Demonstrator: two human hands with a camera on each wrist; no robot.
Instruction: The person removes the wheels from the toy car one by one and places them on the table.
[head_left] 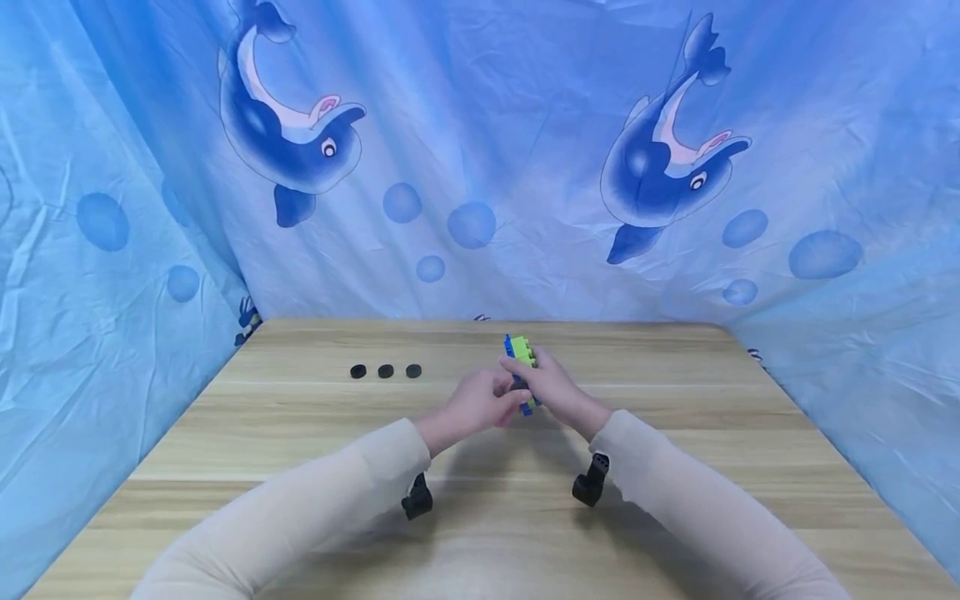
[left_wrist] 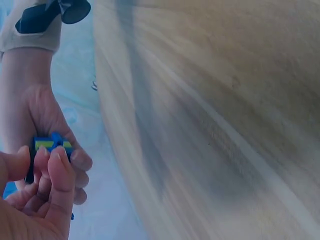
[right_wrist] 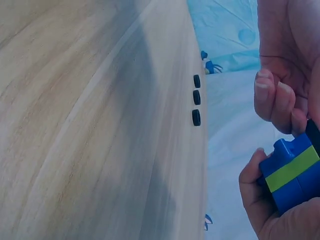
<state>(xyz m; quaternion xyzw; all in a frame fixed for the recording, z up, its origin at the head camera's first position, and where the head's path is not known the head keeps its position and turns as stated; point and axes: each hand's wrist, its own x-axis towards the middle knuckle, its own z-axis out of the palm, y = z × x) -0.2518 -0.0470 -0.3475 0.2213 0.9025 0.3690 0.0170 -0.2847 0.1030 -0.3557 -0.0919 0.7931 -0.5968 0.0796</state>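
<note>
My right hand (head_left: 557,387) grips a blue and green toy block body (head_left: 521,350) with studs, held above the table. In the right wrist view the blue body (right_wrist: 295,187) shows a green stripe, with the thumb and fingers around it. My left hand (head_left: 480,400) meets it from the left, thumb and fingertips pinching a black toy wheel (left_wrist: 30,170) at the body's side. The right wrist view shows only the edge of that black wheel (right_wrist: 314,135), touching or very near the body. Fingers hide most of it.
Three black toy wheels (head_left: 386,371) lie in a row on the wooden table (head_left: 300,433), left of the hands. A blue curtain (head_left: 525,275) with dolphins hangs behind and at both sides. Black cameras (head_left: 589,487) sit at both wrists.
</note>
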